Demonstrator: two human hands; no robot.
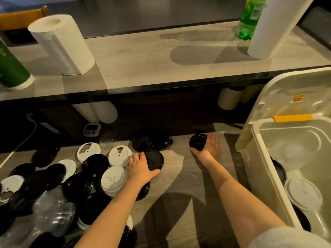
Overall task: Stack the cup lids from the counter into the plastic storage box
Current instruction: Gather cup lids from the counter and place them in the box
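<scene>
Black, white and clear cup lids (59,183) lie heaped on the wooden counter at the lower left. My left hand (139,167) grips a flat black lid (155,161) at the heap's right edge. Further right, my right hand (208,147) holds another black lid (197,142) just above the counter, thumb under it. More black lids (150,141) lie behind the two hands. The white plastic storage box (258,158) stands open at the right, with white lids (302,194) and black lids (279,171) inside.
The box's hinged lid (290,92) with an orange latch leans back above it. A raised shelf carries two paper towel rolls (60,43), a green can (10,68) and a green bottle (250,17). Paper cup stacks (100,111) and a small timer (91,129) sit beneath.
</scene>
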